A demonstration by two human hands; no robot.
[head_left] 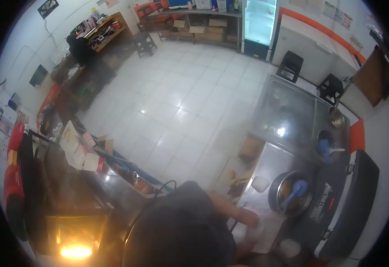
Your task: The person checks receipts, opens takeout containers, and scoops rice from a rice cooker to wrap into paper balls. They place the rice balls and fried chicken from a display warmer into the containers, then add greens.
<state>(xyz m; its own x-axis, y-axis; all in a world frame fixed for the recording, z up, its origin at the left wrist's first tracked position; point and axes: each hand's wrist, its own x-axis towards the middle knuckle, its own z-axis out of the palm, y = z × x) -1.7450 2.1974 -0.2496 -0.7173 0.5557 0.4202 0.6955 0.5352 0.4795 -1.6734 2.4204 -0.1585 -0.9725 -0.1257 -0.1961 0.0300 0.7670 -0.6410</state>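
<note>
From the dark sleeve at the bottom centre, my left hand (249, 218) reaches right over the metal counter (265, 167), at the edge of a pale sheet or bag (268, 231). Blur hides its fingers and whatever they may hold. Lower down, a smeared patch of skin seems to be my right hand (244, 248), close to the same pale item; its fingers cannot be made out. Just beyond the hands stands a round metal pan (274, 193) with a blue utensil (297, 189) in it.
A black case (352, 200) lies at the right. Behind the pan is a glass-topped counter (288, 111) with a metal bowl (336, 118). A lit yellow lamp or heater (76, 251) glows bottom left. Another person in dark clothes (82, 51) stands far left. Stools (291, 64) stand farther back.
</note>
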